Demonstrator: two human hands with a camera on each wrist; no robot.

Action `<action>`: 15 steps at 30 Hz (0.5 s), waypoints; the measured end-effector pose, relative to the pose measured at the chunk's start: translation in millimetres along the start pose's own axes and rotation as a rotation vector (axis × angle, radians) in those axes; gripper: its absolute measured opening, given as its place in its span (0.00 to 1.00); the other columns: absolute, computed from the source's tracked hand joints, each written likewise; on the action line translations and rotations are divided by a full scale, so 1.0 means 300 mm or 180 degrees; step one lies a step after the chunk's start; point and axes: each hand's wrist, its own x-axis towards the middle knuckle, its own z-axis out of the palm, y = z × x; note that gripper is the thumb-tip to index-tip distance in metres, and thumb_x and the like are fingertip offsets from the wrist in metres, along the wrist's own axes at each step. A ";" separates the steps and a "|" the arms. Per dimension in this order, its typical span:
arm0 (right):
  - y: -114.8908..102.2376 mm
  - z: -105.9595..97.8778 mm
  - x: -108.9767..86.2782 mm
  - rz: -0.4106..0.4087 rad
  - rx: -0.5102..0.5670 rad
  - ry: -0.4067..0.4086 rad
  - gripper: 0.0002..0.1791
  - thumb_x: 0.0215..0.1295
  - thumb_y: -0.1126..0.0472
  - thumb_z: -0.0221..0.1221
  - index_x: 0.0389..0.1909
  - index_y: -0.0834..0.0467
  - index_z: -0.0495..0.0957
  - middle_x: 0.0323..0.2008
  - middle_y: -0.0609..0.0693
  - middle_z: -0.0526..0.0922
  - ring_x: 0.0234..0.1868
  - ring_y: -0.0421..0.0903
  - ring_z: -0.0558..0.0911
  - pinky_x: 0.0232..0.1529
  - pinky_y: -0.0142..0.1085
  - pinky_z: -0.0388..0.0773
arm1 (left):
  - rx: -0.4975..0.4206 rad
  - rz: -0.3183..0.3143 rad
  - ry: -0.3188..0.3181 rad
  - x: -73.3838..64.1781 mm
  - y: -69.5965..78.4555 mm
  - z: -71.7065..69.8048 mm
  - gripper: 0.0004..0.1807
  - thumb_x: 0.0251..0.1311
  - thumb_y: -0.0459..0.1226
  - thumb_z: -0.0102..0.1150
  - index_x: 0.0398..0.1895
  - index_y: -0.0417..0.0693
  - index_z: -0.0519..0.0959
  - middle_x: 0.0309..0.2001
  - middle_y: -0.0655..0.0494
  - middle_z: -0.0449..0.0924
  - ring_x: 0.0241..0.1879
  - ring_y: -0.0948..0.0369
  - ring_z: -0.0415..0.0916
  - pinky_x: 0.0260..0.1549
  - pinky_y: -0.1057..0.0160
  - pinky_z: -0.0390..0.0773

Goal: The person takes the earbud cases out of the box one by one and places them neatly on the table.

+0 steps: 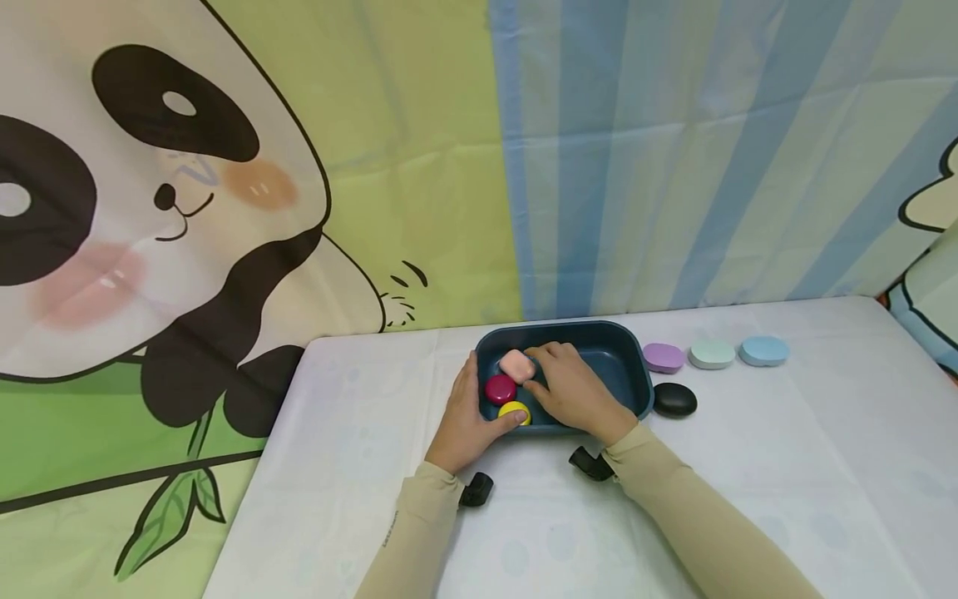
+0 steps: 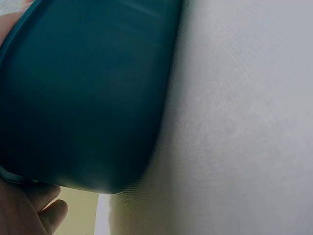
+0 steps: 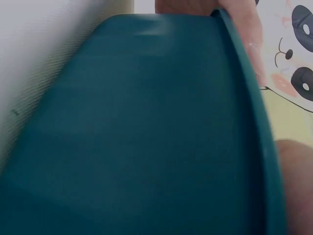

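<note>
We are gripping the near-left corner of a dark teal rectangular tray (image 1: 609, 366) with our left hand (image 1: 466, 423), its fingers lying along the outside of the left wall and its thumb reaching over the near rim, partly covering a yellow round block (image 1: 512, 409). Our right hand (image 1: 576, 389) is reaching into the tray, and its thumb and forefinger are pinching a pink rounded-square block (image 1: 515, 366); we cannot tell whether that block is touching the tray's floor. The pink block is sitting inside the tray's left end, beyond a magenta round block (image 1: 500, 389), and the yellow block is lying nearest us.

Outside the tray, just beyond its right end, a purple oval block (image 1: 664, 358), a mint-green oval block (image 1: 712, 355) and a light-blue oval block (image 1: 763, 351) are forming a row. A black oval block (image 1: 675, 400) is lying in front of the purple one, close to the tray's wall. Everything is resting on a white tablecloth (image 1: 786, 474), and a panda-printed backdrop (image 1: 419, 166) is hanging behind. Both wrist views are showing mostly the tray's outer walls.
</note>
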 end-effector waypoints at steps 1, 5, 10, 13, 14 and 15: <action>-0.003 0.004 0.004 -0.0013 -0.0017 -0.0043 0.28 0.67 0.56 0.66 0.63 0.67 0.75 0.57 0.63 0.78 0.56 0.60 0.75 0.58 0.50 0.77 | -0.0008 0.0003 0.0003 0.000 0.000 0.001 0.65 0.53 0.59 0.71 0.82 0.46 0.39 0.81 0.51 0.43 0.78 0.52 0.44 0.72 0.43 0.54; -0.010 0.018 0.017 -0.0040 -0.0071 -0.0202 0.27 0.67 0.57 0.65 0.64 0.65 0.75 0.58 0.63 0.77 0.57 0.60 0.74 0.59 0.51 0.76 | -0.0004 -0.0014 0.0005 -0.001 -0.001 0.003 0.65 0.53 0.58 0.72 0.82 0.46 0.39 0.81 0.52 0.42 0.78 0.52 0.44 0.73 0.42 0.53; -0.016 0.028 0.032 -0.0051 -0.0093 -0.0336 0.27 0.66 0.57 0.66 0.62 0.66 0.76 0.61 0.64 0.76 0.57 0.61 0.74 0.61 0.53 0.74 | 0.0007 -0.0032 -0.0012 -0.001 -0.001 0.004 0.65 0.54 0.56 0.72 0.82 0.48 0.37 0.81 0.52 0.41 0.78 0.52 0.43 0.73 0.42 0.52; -0.015 0.034 0.042 -0.0069 -0.0111 -0.0412 0.27 0.66 0.57 0.66 0.62 0.66 0.76 0.63 0.63 0.75 0.58 0.62 0.73 0.62 0.54 0.73 | 0.0010 -0.0038 -0.0011 0.001 -0.002 0.005 0.65 0.54 0.56 0.72 0.82 0.48 0.37 0.81 0.52 0.41 0.78 0.52 0.42 0.73 0.42 0.52; -0.014 0.037 0.045 -0.0062 -0.0119 -0.0444 0.27 0.67 0.57 0.66 0.63 0.66 0.76 0.64 0.63 0.74 0.58 0.62 0.73 0.62 0.54 0.73 | 0.0011 -0.0033 -0.0007 0.003 -0.003 0.006 0.65 0.54 0.56 0.72 0.82 0.48 0.37 0.81 0.52 0.41 0.78 0.52 0.42 0.73 0.42 0.52; -0.012 0.040 0.047 -0.0066 -0.0144 -0.0470 0.27 0.67 0.57 0.65 0.63 0.64 0.76 0.64 0.63 0.74 0.58 0.62 0.73 0.61 0.54 0.73 | 0.0011 -0.0031 -0.0006 0.003 -0.004 0.006 0.65 0.54 0.56 0.72 0.82 0.48 0.37 0.81 0.52 0.41 0.78 0.52 0.42 0.73 0.42 0.52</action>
